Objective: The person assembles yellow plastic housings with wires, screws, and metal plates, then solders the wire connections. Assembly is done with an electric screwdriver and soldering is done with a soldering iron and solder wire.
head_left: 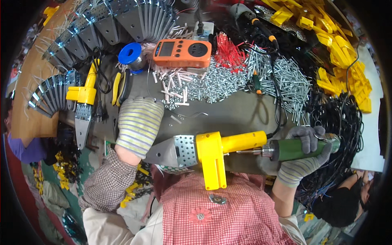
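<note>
My right hand [306, 157], in a grey-palmed striped glove, is wrapped round a green electric screwdriver [288, 150]. Its bit points left, close to the yellow handle of a pipe welding iron [210, 159]. That iron lies crosswise before me, with a perforated metal guard and a grey tapered plate at its left end; a black cord leaves the handle. My left hand [139, 124], in a yellow-and-grey striped glove, is back-up over the table beside the plate. Its fingers are curled under and hidden. Just beyond it lie loose silver screws [216, 83] and pale tubes [173, 83].
An orange meter [182, 53] and a blue solder spool [131, 55] stand behind the left hand, near yellow-handled pliers [116, 88]. Another iron [85, 104] and rows of metal plates [110, 28] fill the left. Yellow housings [341, 53] and black cords [339, 122] crowd the right.
</note>
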